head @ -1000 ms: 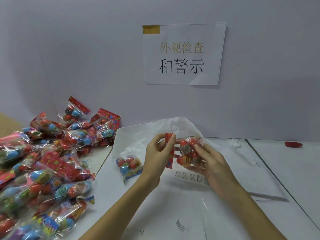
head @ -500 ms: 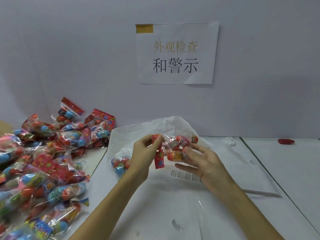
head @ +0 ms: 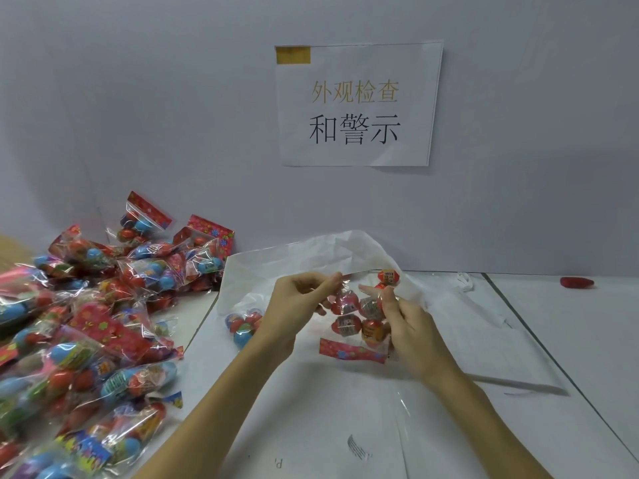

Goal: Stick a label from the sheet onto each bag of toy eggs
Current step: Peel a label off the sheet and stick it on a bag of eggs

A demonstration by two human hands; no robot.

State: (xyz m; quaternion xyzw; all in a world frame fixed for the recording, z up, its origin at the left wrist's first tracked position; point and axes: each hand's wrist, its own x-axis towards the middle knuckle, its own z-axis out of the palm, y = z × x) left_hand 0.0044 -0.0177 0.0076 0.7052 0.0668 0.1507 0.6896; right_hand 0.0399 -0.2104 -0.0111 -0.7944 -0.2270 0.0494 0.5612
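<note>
Both hands, left hand [head: 294, 305] and right hand [head: 411, 326], pinch the crinkly clear bag [head: 359, 316] of glossy eggs; long axis vertical, red header card [head: 351, 350] hanging below the fingers.

Place: packing/inspection station, small factory or warehouse type.
Sign: printed sheet [head: 358, 105] taped to plain grey wall w/ tan tape, Chinese text, reads approx "appearance check & warning" – names the workstation.
Stock: big heap of identical toy-egg bags [head: 86, 323] at left, bulk qty, not retail display.
Bench: white work table [head: 587, 340], seams btwn panels, wrinkled white paper [head: 311, 257] spread on top.
Partition: bare grey board behind, no decor.
Misc: small red item [head: 576, 282] far right on bench, can't ID.
</note>
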